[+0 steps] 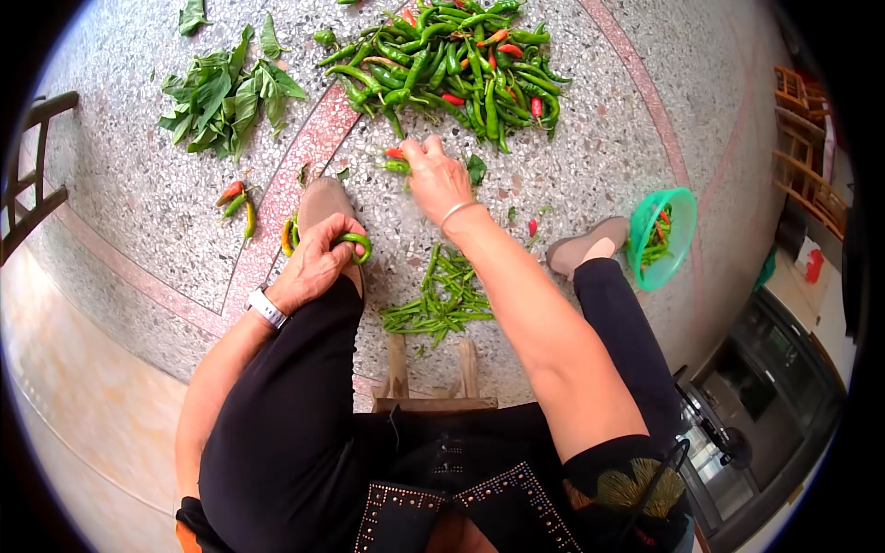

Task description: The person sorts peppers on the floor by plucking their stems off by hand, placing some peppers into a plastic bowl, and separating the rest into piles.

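Observation:
My left hand is closed round chili peppers by my left knee; a curved green chili pokes out on its right side and yellow-orange ones on its left. Over the floor in front, my right hand has its fingers bent down at a red chili and a green chili; its thumb is hidden. Beyond it lies a big heap of green chilies with some red ones mixed in. Between my feet is a pile of green stems.
Green leaves are heaped at the upper left. Several loose chilies lie left of my foot. A green plastic basket holding chilies tilts beside my right shoe. A wooden stool is under me; a chair stands far left.

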{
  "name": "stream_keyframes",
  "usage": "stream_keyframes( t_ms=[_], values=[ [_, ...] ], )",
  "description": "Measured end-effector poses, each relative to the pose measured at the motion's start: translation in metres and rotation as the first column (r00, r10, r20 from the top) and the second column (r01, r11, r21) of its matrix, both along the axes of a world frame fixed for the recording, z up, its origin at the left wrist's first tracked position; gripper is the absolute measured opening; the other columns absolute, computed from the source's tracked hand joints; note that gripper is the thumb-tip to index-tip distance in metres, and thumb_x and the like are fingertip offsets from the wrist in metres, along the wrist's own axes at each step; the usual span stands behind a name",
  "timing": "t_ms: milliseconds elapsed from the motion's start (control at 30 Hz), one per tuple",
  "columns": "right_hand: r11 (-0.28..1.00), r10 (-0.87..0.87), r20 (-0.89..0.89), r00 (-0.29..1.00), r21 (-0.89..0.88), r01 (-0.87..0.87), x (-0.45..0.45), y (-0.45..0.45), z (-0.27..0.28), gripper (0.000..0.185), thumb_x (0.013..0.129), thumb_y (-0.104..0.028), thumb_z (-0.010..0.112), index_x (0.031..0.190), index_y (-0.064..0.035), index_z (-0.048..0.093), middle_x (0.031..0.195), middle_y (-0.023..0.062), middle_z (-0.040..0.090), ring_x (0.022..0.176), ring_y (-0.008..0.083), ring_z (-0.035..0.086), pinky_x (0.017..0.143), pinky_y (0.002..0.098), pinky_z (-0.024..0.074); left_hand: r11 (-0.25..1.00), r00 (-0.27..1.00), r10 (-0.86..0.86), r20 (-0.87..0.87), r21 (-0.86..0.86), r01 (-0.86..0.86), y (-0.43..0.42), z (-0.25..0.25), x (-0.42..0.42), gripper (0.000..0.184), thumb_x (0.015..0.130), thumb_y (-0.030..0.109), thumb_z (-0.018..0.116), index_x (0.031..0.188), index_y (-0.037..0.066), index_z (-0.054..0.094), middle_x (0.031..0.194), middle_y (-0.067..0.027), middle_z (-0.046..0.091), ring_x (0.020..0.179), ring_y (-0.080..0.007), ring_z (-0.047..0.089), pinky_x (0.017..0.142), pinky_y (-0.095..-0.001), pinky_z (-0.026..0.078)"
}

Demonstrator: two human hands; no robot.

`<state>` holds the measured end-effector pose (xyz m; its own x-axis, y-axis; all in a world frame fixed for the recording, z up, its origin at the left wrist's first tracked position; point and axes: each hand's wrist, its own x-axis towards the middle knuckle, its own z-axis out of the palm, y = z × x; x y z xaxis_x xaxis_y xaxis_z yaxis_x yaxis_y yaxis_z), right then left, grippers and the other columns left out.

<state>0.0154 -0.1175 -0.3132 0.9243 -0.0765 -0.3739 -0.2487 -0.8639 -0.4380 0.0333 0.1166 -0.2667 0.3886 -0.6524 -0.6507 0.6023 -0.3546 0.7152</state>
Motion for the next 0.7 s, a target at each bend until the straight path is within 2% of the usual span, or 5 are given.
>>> stream_keyframes(
  t_ms=[33, 267, 400, 600, 700],
  values=[
    [0.998, 0.054, -0.087, 0.995, -0.04, -0.058, 0.005, 0.0, -0.002, 0.022, 0.092, -0.014, 0.049, 0.113, -0.0123, 0.054, 0.106, 0.0202, 0.054, 0.088, 0.04, 0.065, 0.075, 0.0498, 0.0531, 1.0, 1.0, 0.003, -0.009, 0.007, -0.003, 0.001, -0.001, 0.0, 0.015, 0.092, -0.001, 0.046, 0.103, 0.001, 0.055, 0.091, -0.0017, 0.059, 0.087, -0.01, 0.056, 0.083, -0.0244, 0.046],
    [0.971, 0.222, -0.047, 0.974, -0.075, -0.225, -0.024, -0.023, -0.007, 0.021, 0.089, -0.011, 0.051, 0.11, -0.0087, 0.056, 0.106, 0.0208, 0.057, 0.087, 0.0376, 0.066, 0.073, 0.0506, 0.0532, 1.0, 1.0, 0.012, -0.001, 0.027, -0.012, -0.005, 0.004, 0.001, 0.017, 0.09, -0.003, 0.044, 0.103, 0.0, 0.055, 0.091, -0.0015, 0.059, 0.087, -0.0096, 0.057, 0.083, -0.0241, 0.047],
    [0.991, 0.133, -0.085, 0.987, -0.003, -0.134, -0.039, -0.022, -0.017, 0.022, 0.083, -0.012, 0.059, 0.105, -0.0066, 0.058, 0.098, 0.0207, 0.062, 0.083, 0.0394, 0.065, 0.074, 0.0491, 0.053, 0.999, 1.0, -0.02, -0.003, 0.039, 0.02, -0.009, 0.004, 0.003, 0.018, 0.09, -0.002, 0.046, 0.105, 0.001, 0.055, 0.092, -0.001, 0.06, 0.088, -0.0091, 0.057, 0.082, -0.0238, 0.046],
    [0.901, -0.317, -0.077, 0.945, 0.289, 0.325, -0.047, -0.027, -0.006, 0.022, 0.079, -0.016, 0.064, 0.092, -0.0013, 0.055, 0.09, 0.0218, 0.062, 0.082, 0.0423, 0.063, 0.072, 0.0495, 0.0504, 0.999, 1.0, 0.025, -0.014, 0.036, -0.024, -0.007, 0.004, 0.002, 0.016, 0.092, 0.002, 0.048, 0.106, 0.003, 0.056, 0.092, 0.0002, 0.06, 0.088, -0.0079, 0.056, 0.081, -0.0228, 0.045],
    [0.876, -0.39, -0.007, 0.921, 0.304, 0.374, -0.039, -0.021, -0.005, 0.023, 0.082, -0.017, 0.064, 0.092, 0.0, 0.052, 0.089, 0.0236, 0.062, 0.084, 0.0424, 0.062, 0.073, 0.0496, 0.0492, 0.999, 0.999, 0.019, -0.042, 0.049, -0.017, -0.008, 0.001, 0.002, 0.016, 0.092, 0.002, 0.047, 0.106, 0.003, 0.056, 0.093, -0.0001, 0.06, 0.088, -0.0082, 0.056, 0.082, -0.0224, 0.044]
  ],
)
